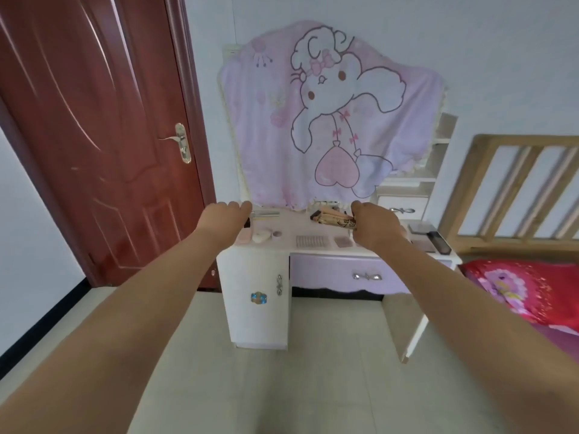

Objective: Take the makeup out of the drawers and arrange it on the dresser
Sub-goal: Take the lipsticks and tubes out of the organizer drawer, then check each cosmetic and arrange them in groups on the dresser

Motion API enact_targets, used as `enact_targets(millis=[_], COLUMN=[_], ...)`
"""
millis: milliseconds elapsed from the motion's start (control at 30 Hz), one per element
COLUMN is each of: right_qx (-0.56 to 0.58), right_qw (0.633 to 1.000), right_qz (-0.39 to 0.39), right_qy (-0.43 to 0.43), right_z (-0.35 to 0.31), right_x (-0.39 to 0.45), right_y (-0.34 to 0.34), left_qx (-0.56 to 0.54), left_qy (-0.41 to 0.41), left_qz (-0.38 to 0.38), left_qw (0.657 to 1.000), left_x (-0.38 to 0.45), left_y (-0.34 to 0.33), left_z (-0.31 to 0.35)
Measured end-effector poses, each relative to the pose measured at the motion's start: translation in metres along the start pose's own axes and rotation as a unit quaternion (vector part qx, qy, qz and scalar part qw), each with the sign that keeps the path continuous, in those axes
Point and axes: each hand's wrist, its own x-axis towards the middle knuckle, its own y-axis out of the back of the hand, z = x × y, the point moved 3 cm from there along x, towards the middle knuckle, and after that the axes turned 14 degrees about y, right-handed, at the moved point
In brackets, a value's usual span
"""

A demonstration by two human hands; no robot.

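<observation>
my right hand (pixel 374 225) grips a tan patterned tube (pixel 336 220) over the dresser (pixel 313 247). my left hand (pixel 224 216) reaches over its left end; i can't tell how those fingers lie.

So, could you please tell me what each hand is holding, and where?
The right hand grips a tan patterned packet by its near end. The left hand seems to hold nothing.

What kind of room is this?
Most likely a bedroom. There is a bed with a wooden headboard on the right, a small dresser with makeup laid out on top, and a red door on the left.
</observation>
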Motion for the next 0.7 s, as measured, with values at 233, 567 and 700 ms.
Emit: enact_targets(millis=[233, 567, 700], right_qx=[0.088, 0.219, 0.364], right_qw=[0.994, 0.951, 0.887], right_qz=[0.009, -0.154, -0.203], right_qy=[-0.061, -0.154, -0.198], right_z=[0.054, 0.111, 0.121], right_x=[0.175, 0.320, 0.377], right_y=[-0.102, -0.272, -0.346], left_qx=[-0.035, -0.219, -0.369], left_qy=[-0.039, 0.020, 0.163], left_qz=[-0.021, -0.236, -0.386], left_qw=[0.998, 0.946, 0.830], left_x=[0.191, 0.341, 0.383], left_y=[-0.094, -0.259, -0.323], left_z=[0.021, 0.114, 0.157])
